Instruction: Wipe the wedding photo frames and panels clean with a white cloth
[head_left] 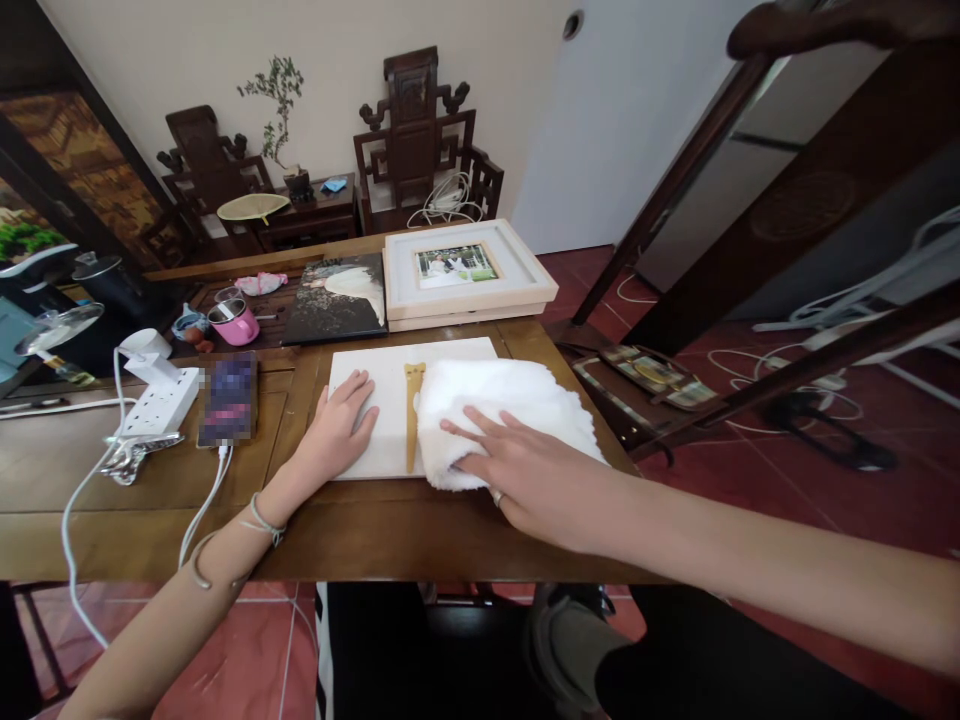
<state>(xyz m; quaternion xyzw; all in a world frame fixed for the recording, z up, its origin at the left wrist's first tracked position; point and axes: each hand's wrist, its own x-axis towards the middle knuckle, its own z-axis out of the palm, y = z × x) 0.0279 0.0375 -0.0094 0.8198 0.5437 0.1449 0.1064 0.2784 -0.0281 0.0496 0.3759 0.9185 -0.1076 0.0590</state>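
Note:
A white flat board point(382, 385) lies on the wooden table point(82, 500), with a yellow strip-shaped stand piece point(412, 415) lying along its middle. My left hand point(339, 428) rests flat on the board's left part, fingers spread. A white fluffy towel point(510, 400) covers the board's right part. My right hand point(517, 472) lies flat on the towel's near edge, fingers stretched out and pressing down on it.
A framed photo point(465, 272) and a dark photo print point(337, 298) lie behind the board. On the left are a phone point(229, 398), a white power strip point(161, 400) with cables, and a pink cup point(234, 322). Carved wooden chairs point(417, 140) stand by the far wall.

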